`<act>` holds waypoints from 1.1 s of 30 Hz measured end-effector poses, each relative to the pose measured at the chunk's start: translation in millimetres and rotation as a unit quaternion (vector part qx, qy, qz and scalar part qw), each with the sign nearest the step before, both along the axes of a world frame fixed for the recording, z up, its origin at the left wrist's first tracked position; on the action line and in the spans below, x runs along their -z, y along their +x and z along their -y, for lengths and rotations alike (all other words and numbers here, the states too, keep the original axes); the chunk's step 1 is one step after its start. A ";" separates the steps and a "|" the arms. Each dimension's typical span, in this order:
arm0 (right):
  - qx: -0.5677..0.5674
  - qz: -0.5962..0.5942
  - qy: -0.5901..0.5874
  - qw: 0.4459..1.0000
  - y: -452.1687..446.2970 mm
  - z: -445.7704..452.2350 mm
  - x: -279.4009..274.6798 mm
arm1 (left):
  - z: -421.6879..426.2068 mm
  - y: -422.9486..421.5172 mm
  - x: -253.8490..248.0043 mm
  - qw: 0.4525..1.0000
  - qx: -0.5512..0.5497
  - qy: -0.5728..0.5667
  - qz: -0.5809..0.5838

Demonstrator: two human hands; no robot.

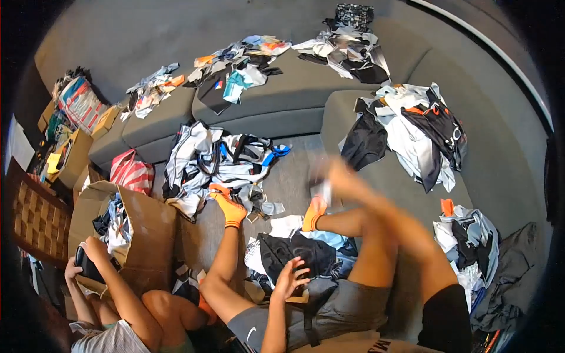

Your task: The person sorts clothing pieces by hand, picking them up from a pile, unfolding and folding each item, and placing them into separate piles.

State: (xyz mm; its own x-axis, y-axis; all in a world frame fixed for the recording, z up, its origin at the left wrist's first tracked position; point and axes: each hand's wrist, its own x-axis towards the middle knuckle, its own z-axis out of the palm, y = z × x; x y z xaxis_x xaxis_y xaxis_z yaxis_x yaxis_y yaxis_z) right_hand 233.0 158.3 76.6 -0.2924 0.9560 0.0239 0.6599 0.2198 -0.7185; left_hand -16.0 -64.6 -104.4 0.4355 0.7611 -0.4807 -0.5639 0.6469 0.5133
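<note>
My left hand (291, 280) hovers over a heap of clothes in front of my lap, with its fingers spread and nothing in them. Directly under it lies a black garment (288, 253), crumpled on top of white and light blue cloth (326, 237). My right hand (342, 178) reaches forward past my right knee, smeared by motion. Beside its fingers is a blurred white and dark patch (322, 187); whether the hand grips it, I cannot tell. A pile of black and white clothes (412, 132) lies on the sofa beyond that hand.
Left of me, another person's hands (88, 257) hold a dark object beside a cardboard box (144, 229) of clothes. A white and black clothes pile (215, 162) covers the floor ahead. Several more piles lie along the grey sofa (271, 103). A red-striped bag (132, 170) stands near the box.
</note>
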 end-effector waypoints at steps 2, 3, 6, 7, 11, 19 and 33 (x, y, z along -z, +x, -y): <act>0.305 -0.015 0.075 0.949 62.1 -78.8 -87.0 | 1.5 -7.3 39.1 0.992 0.033 0.014 -0.118; 0.432 0.055 0.208 0.876 103.7 -126.5 -76.2 | 6.4 -9.6 84.7 0.967 0.026 0.018 -0.252; 0.320 0.003 0.319 0.892 114.1 -135.9 -75.7 | 22.6 -21.7 225.3 0.777 0.091 0.053 -0.621; 0.196 -0.068 0.283 0.936 97.6 -115.9 -80.6 | 23.1 -22.5 244.8 0.730 0.094 0.072 -0.673; -0.068 -0.069 0.043 0.994 30.9 -13.4 26.7 | 22.2 7.5 211.4 0.713 0.007 0.216 -0.667; -0.120 -0.126 -0.181 0.968 -22.7 29.3 73.3 | 49.9 8.3 216.2 0.741 0.207 0.223 -0.599; -0.145 0.023 -0.140 0.979 -7.7 14.6 103.4 | 33.8 7.7 224.6 0.783 0.217 0.192 -0.551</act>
State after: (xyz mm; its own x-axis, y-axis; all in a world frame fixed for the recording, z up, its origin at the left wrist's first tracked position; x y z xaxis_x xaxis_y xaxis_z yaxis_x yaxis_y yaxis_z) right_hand 225.2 143.7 -26.8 -0.5473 0.7994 -0.2477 0.6322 0.2010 -0.7482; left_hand -8.3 -98.5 -329.1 0.1762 0.8371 -0.5179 0.5875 0.3328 0.7377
